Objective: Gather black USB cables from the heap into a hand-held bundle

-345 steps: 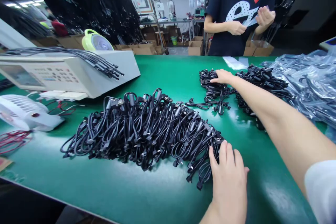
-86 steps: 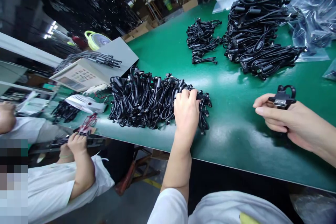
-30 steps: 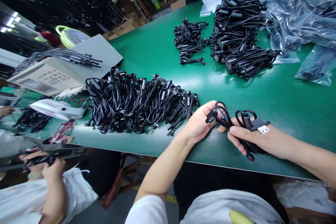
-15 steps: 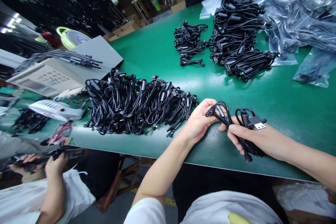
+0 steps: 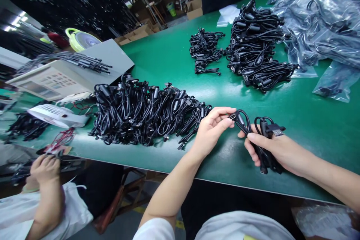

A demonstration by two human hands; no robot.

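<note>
My right hand (image 5: 267, 144) is closed around a coiled black USB cable bundle (image 5: 246, 122) above the near side of the table. A flat metal USB plug (image 5: 278, 132) sticks out over the back of that hand, and other cable ends hang below the fingers. With thumb and forefinger, my left hand (image 5: 213, 129) pinches a black cable connector (image 5: 233, 117) at the bundle's left end; its other fingers are curled. Just left of that hand lies a long heap of similar coiled black cables (image 5: 146, 112).
Two more cable piles, one small (image 5: 206, 50) and one large (image 5: 255, 47), lie across the green table (image 5: 168, 60). Clear plastic bags (image 5: 326, 18) fill the far right. At left are a grey machine (image 5: 64, 78), a white fan (image 5: 57, 115) and a co-worker's hands (image 5: 45, 170).
My left hand has shifted slightly right, its fingertips now at the connector's end. My right hand keeps the bundle, its plug turned slightly. The co-worker's hands moved, and the view has tilted a little.
</note>
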